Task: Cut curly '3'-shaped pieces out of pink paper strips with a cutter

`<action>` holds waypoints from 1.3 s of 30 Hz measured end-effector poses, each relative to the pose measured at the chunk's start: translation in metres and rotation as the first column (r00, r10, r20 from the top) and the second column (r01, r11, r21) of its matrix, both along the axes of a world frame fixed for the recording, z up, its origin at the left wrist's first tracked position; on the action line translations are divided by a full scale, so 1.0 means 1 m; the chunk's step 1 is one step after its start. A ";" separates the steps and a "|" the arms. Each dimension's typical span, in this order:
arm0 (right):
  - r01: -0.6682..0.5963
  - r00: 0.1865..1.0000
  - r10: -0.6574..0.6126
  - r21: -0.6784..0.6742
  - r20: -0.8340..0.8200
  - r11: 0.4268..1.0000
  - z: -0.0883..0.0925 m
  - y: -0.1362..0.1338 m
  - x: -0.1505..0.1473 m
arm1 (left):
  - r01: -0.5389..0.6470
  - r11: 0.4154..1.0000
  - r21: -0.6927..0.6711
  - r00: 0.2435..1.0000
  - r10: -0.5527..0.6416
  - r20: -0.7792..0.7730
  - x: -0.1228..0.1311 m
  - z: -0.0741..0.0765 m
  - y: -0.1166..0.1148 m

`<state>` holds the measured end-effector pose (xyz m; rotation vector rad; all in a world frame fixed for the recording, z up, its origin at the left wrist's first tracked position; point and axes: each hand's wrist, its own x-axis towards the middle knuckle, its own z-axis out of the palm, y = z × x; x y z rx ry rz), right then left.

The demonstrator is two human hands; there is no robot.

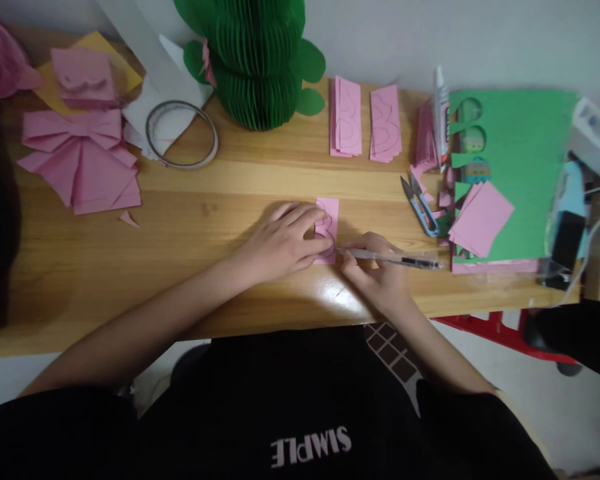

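A small pink paper rectangle (331,212) lies on the wooden table in front of me, with dark curved outlines on it. My left hand (285,241) rests over its left part, palm down, fingers stretched out and pressing on the paper. Some of the paper is hidden beneath those fingers. In my right hand (380,277) is a clear pen (405,260), gripped near its tip. The pen tip meets the paper's right edge, beside the curved outline.
Two stacks of outlined pink paper (347,117) lie farther back, near a green honeycomb paper figure (260,60). Blue thread snips (421,208), a glue tube (441,120) and green sheets (530,173) are on the right. A tape roll (209,157) and pink paper bow (83,160) lie left.
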<state>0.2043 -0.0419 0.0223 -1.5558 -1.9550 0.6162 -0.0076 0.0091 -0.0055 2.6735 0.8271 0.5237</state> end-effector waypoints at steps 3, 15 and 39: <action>-0.001 1.000 0.000 0.041 0.020 0.999 0.000 0.001 0.000 | -0.001 1.000 0.013 1.000 0.002 -0.009 0.000 0.001 0.000; -0.103 0.994 0.103 -0.013 -0.033 0.995 0.003 -0.005 -0.007 | -0.004 1.000 -0.001 1.000 0.004 -0.002 0.001 -0.001 0.000; -0.025 0.999 0.025 -0.011 -0.031 1.000 0.001 -0.004 0.000 | -0.007 1.000 -0.007 1.000 0.007 -0.018 0.001 0.002 0.000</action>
